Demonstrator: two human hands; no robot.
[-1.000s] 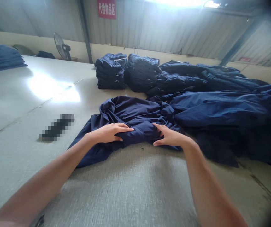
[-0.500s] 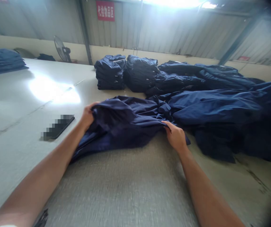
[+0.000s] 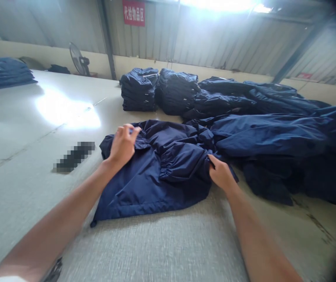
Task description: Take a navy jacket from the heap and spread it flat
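Observation:
A navy jacket lies spread before me, its hem toward me and a small cord end at the near left corner. Two sleeve ends with gathered elastic cuffs rest on its body. My left hand is over the left cuff, fingers bent and thumb apart, with no cloth plainly gripped. On the other side, my right hand pinches the jacket's edge between thumb and fingers. The jacket's upper part runs up against a heap of navy garments on the right.
Folded navy garment stacks stand at the back of the pale table. Another stack is at the far left. A pixelated dark flat object lies left of the jacket. A fan stands by the wall under a red sign.
The lifted near part of the jacket has come down flat, showing the hem and both cuffs. My left hand has moved right and loosened; my right hand keeps its pinch.

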